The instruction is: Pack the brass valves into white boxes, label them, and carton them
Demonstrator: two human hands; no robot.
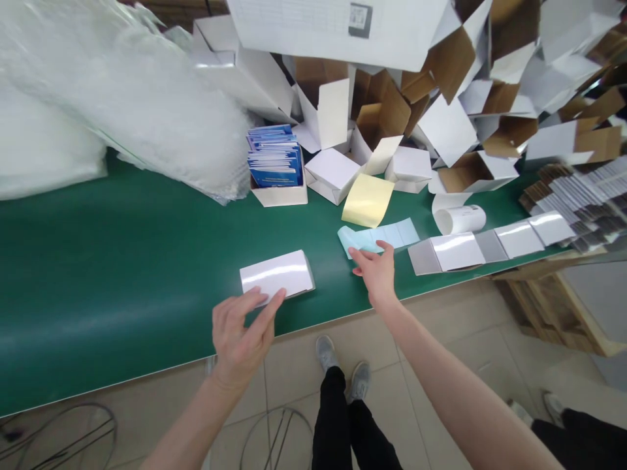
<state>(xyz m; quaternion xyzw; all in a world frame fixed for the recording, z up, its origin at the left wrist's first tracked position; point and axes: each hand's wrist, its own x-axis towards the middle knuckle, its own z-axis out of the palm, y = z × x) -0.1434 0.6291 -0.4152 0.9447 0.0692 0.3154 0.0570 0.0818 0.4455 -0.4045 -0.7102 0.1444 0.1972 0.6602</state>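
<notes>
A closed white carton lies flat near the front edge of the green table. My left hand rests its fingertips on the carton's near side, the fingers stretched and apart rather than wrapped round it. To the right, my right hand reaches over a pale blue strip of labels, its left end curled up. The fingers of that hand are spread, with fingertips at the strip's near edge; whether they touch it I cannot tell. Just behind the strip lies a curled yellow sheet.
An open box of blue booklets stands behind the carton. White cartons line the right front edge, near a white paper roll. Open boxes pile up behind; clear plastic bags lie back left. Another person's legs show lower right.
</notes>
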